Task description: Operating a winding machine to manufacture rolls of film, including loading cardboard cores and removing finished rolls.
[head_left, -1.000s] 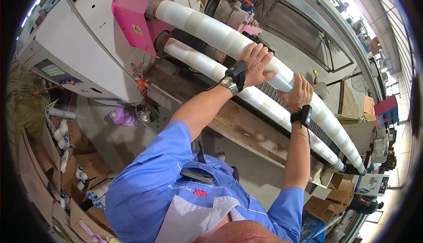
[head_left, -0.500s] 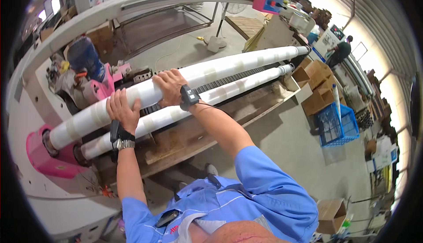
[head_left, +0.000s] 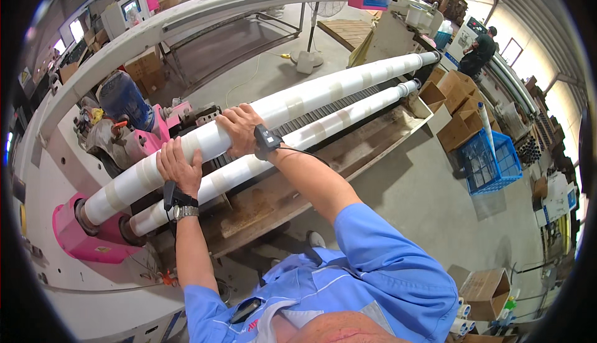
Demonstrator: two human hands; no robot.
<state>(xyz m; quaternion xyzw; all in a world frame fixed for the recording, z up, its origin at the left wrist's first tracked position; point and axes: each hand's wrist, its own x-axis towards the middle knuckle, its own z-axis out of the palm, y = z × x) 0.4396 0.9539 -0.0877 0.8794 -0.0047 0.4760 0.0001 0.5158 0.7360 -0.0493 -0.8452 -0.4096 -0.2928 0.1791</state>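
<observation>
We can read nothing in full. Red lettering (head_left: 253, 325) on chest of blue shirt (head_left: 385, 259): partly hidden by folds. Small yellowish sticker (head_left: 102, 249) on pink housing (head_left: 87, 237): print too small for us. Small dark mark (head_left: 82, 276) on white panel (head_left: 50, 206): we cannot tell whether number.

The upper roll (head_left: 292, 104) and lower roll (head_left: 317, 130) look smooth and glossy, like plastic film. The tray (head_left: 348, 161) looks rough; beyond its right corner stand matt cardboard boxes (head_left: 463, 125) and a plastic crate (head_left: 509, 172). The shirt (head_left: 392, 259) is matt cloth.
</observation>
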